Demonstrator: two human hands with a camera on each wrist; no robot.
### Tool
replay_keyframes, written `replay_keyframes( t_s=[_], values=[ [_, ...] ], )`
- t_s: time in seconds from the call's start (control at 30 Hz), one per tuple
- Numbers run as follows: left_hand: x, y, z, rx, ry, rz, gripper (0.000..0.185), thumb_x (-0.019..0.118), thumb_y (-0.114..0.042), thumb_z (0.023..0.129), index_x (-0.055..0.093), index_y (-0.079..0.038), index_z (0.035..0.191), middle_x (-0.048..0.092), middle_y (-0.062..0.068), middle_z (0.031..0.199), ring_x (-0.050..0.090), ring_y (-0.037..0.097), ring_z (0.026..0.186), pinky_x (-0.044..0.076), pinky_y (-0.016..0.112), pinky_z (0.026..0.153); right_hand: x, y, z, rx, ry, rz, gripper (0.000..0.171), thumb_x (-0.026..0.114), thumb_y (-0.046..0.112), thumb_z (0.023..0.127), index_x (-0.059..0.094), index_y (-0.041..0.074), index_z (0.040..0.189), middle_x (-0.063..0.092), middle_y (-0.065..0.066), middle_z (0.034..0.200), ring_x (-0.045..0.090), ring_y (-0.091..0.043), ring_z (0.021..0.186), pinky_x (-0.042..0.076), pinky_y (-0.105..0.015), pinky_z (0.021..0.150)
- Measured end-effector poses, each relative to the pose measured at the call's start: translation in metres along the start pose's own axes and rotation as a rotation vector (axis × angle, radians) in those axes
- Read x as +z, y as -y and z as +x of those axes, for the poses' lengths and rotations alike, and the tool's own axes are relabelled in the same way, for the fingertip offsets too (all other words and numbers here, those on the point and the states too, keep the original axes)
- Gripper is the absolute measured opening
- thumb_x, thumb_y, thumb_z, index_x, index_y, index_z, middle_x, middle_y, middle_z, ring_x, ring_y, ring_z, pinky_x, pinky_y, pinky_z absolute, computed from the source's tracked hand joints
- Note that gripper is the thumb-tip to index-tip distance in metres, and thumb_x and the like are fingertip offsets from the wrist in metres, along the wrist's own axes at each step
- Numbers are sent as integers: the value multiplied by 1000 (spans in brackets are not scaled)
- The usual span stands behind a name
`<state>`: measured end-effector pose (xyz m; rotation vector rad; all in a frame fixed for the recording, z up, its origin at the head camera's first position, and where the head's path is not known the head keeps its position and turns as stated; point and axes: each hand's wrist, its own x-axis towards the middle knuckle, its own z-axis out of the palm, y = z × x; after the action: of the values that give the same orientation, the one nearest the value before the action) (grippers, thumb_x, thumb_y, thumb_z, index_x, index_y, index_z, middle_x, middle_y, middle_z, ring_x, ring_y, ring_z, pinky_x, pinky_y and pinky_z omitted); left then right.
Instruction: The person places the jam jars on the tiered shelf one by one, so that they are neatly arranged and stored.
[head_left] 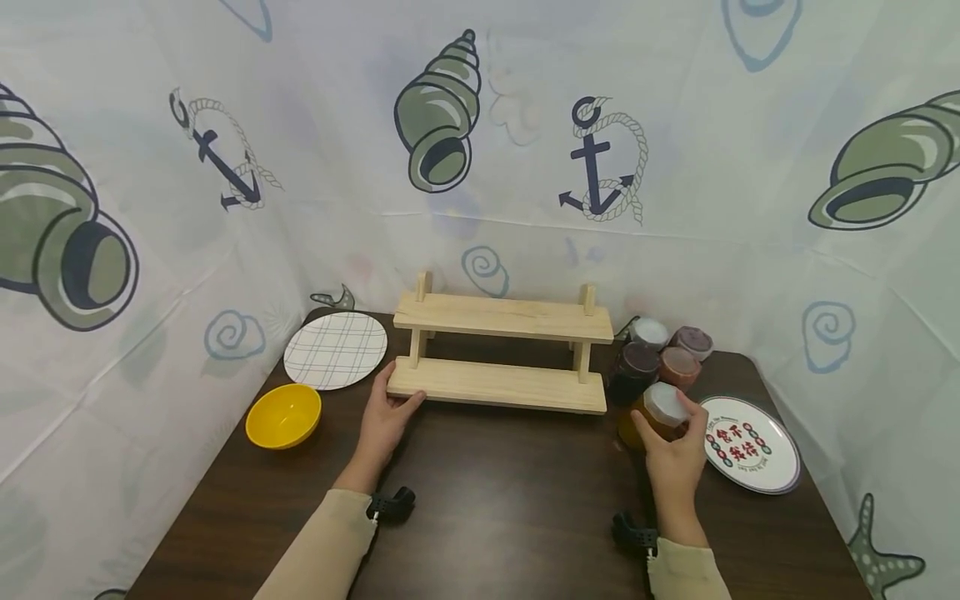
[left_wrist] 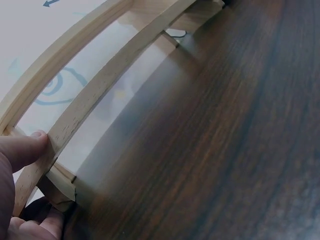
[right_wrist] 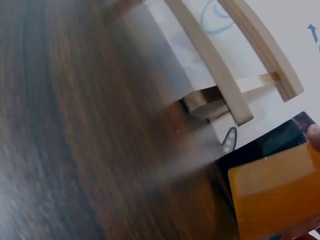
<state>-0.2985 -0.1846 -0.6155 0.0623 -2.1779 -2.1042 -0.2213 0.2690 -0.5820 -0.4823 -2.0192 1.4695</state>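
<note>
A two-tier wooden shelf rack stands at the back middle of the dark table. My left hand grips the left end of its lower board, thumb on the front edge; in the left wrist view, fingers reach under the board. On the right, my right hand holds a jar of orange-yellow contents by its white lid, thumb and fingers at opposite sides. Right behind it stand a dark jar, a jar with a pinkish lid and two more jars.
A yellow bowl and a white checked plate lie at the left. To the right of my right hand is a white plate with red characters. A printed cloth hangs behind and beside the table.
</note>
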Motion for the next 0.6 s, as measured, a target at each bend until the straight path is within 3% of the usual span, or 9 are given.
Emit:
replay_keyframes(
  t_s=[0.23, 0.6],
  values=[
    [0, -3, 4, 28, 18, -9, 98, 82, -14, 100, 19, -14, 175, 22, 18, 180, 34, 35, 164, 37, 51, 129, -1, 18, -5, -72, 4, 78, 77, 94, 17, 88, 58, 31, 154, 59, -3, 142, 61, -10, 117, 51, -8, 92],
    [-3, 0, -2, 30, -2, 9, 93, 80, -13, 101, 22, -11, 174, 25, 18, 179, 35, 34, 163, 36, 51, 129, 8, 59, -18, -166, 62, 67, 81, 97, 9, 83, 62, 33, 153, 62, 3, 141, 63, -8, 111, 50, -11, 88]
  ],
)
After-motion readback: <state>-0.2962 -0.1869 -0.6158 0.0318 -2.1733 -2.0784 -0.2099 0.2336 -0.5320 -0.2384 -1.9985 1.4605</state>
